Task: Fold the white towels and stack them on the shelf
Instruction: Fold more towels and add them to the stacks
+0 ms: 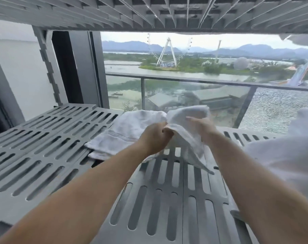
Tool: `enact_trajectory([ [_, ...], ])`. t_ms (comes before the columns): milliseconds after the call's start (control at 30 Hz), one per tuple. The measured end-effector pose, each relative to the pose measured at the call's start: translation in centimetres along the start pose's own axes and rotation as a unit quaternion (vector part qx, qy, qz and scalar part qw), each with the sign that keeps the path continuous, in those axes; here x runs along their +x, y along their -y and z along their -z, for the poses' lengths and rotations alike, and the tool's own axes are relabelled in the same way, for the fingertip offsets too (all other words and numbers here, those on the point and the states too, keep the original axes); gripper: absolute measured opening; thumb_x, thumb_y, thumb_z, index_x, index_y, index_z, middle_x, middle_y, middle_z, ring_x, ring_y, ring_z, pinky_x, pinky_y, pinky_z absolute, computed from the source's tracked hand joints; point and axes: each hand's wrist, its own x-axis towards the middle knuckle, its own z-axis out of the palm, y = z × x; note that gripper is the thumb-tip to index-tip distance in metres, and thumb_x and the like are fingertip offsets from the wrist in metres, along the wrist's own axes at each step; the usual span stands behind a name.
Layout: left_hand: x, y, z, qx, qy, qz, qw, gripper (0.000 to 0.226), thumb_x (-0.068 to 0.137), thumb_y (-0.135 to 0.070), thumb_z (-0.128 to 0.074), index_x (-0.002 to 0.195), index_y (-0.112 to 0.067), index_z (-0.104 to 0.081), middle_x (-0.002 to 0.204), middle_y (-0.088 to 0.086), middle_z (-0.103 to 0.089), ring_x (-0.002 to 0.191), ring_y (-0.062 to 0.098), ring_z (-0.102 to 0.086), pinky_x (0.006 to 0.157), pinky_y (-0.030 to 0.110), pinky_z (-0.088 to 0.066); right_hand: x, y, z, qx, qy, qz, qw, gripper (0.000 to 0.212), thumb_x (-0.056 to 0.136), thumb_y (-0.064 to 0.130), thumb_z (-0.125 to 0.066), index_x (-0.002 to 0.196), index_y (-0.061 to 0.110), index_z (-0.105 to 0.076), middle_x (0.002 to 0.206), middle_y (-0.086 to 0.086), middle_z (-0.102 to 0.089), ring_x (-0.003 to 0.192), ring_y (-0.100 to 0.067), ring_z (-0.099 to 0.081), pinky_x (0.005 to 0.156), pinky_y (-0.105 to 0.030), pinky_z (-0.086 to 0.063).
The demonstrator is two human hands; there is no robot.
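Note:
A white towel hangs crumpled above the grey slotted shelf, held up between both hands. My left hand grips its near edge in a fist. My right hand holds the cloth from the right, fingers curled into it. Just behind and to the left, a folded white towel lies flat on the shelf, with another layer showing under its front edge. More white cloth is piled at the right edge of the view.
The underside of an upper slotted shelf hangs close overhead, with white cloth drooping from it at the top right. Behind the shelf stands a window, with a glass balcony rail beyond it. A notched grey upright rises at the left.

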Motion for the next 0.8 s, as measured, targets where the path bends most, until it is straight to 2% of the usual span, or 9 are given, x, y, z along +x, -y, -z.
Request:
enact_trajectory([
  [100, -0.6, -0.8, 0.4, -0.016, 0.008, 0.010, 1.000, 0.058, 0.097, -0.059, -0.012, 0.077, -0.017, -0.047, 0.082, 0.004, -0.054, 0.075, 0.022, -0.050, 0.063, 0.032, -0.033, -1.7, -1.6, 0.6, 0.033, -0.013, -0.013, 0.999, 0.037, 0.080, 0.036, -0.074, 0.111, 0.015, -0.070, 0.105, -0.004, -0.070, 0.092, -0.023, -0.068, 0.081, -0.038, -0.058],
  [200, -1.5, -0.5, 1.7, -0.047, 0.064, -0.019, 0.997, 0.019, 0.098, -0.035, -0.050, 0.101, -0.023, -0.064, 0.101, -0.003, -0.066, 0.094, 0.016, -0.062, 0.078, 0.032, -0.049, -3.2, -2.0, 1.7, 0.089, -0.007, -0.016, 0.996, 0.026, 0.078, 0.017, -0.075, 0.104, 0.015, -0.070, 0.109, -0.015, -0.071, 0.097, -0.032, -0.070, 0.080, -0.045, -0.059],
  [300, -3.0, -0.1, 3.4, 0.032, 0.179, -0.051, 0.982, 0.019, 0.089, -0.028, -0.065, 0.108, -0.029, -0.067, 0.103, -0.008, -0.068, 0.096, 0.013, -0.063, 0.083, 0.030, -0.052, -5.0, -3.2, 1.4, 0.065, -0.009, -0.029, 0.997, 0.041, 0.073, 0.007, -0.078, 0.112, 0.012, -0.065, 0.103, -0.020, -0.068, 0.084, -0.033, -0.068, 0.066, -0.040, -0.056],
  [367, -4.1, -0.2, 4.7, 0.122, 0.252, -0.038, 0.959, 0.015, 0.084, -0.026, -0.071, 0.098, -0.026, -0.065, 0.095, -0.006, -0.066, 0.093, 0.020, -0.062, 0.083, 0.033, -0.052, -6.0, -3.7, 0.7, 0.030, -0.033, -0.027, 0.999, 0.054, 0.071, 0.008, -0.080, 0.122, 0.010, -0.061, 0.110, -0.017, -0.068, 0.093, -0.034, -0.069, 0.075, -0.042, -0.056],
  [500, -5.5, -2.1, 6.7, 0.307, 0.389, 0.003, 0.869, 0.061, 0.071, -0.056, -0.083, 0.117, -0.021, -0.062, 0.105, -0.001, -0.066, 0.093, 0.021, -0.060, 0.078, 0.033, -0.051, -8.3, -3.8, -0.6, -0.077, -0.078, 0.024, 0.994, 0.053, 0.076, 0.013, -0.076, 0.127, 0.010, -0.063, 0.112, -0.011, -0.070, 0.102, -0.027, -0.068, 0.092, -0.042, -0.056],
  [567, -6.0, -3.9, 6.3, 0.317, 0.395, -0.021, 0.862, 0.075, 0.065, -0.069, -0.080, 0.121, -0.023, -0.060, 0.110, -0.002, -0.065, 0.089, 0.016, -0.060, 0.068, 0.029, -0.048, -9.5, -3.7, -0.9, -0.108, -0.163, 0.049, 0.979, 0.045, 0.082, 0.016, -0.071, 0.126, 0.011, -0.065, 0.116, -0.011, -0.071, 0.106, -0.028, -0.066, 0.094, -0.035, -0.051],
  [667, -7.6, -5.5, 3.6, 0.241, 0.319, -0.172, 0.900, 0.083, 0.069, -0.060, -0.081, 0.141, -0.035, -0.049, 0.139, -0.006, -0.051, 0.125, 0.017, -0.049, 0.100, 0.034, -0.046, -11.8, -3.9, -0.7, -0.139, -0.231, 0.049, 0.962, 0.038, 0.092, 0.023, -0.061, 0.128, 0.012, -0.064, 0.121, -0.010, -0.070, 0.114, -0.028, -0.063, 0.096, -0.031, -0.045],
  [733, -8.6, -5.6, 1.8, 0.233, 0.281, -0.258, 0.895, 0.064, 0.079, -0.048, -0.077, 0.138, -0.038, -0.055, 0.138, -0.008, -0.054, 0.129, 0.015, -0.046, 0.104, 0.035, -0.044, -13.6, -4.7, -0.2, -0.149, -0.235, 0.050, 0.959, 0.034, 0.093, 0.026, -0.060, 0.124, 0.013, -0.065, 0.116, -0.009, -0.071, 0.111, -0.028, -0.064, 0.098, -0.033, -0.047],
  [800, -8.8, -4.9, 0.6, 0.262, 0.254, -0.279, 0.888, 0.039, 0.091, -0.036, -0.065, 0.130, -0.038, -0.063, 0.130, -0.008, -0.061, 0.124, 0.017, -0.053, 0.097, 0.035, -0.049, -15.6, -5.6, 0.5, -0.137, -0.239, 0.058, 0.959, 0.031, 0.091, 0.019, -0.059, 0.120, 0.014, -0.064, 0.106, -0.009, -0.072, 0.102, -0.027, -0.068, 0.096, -0.038, -0.050],
])
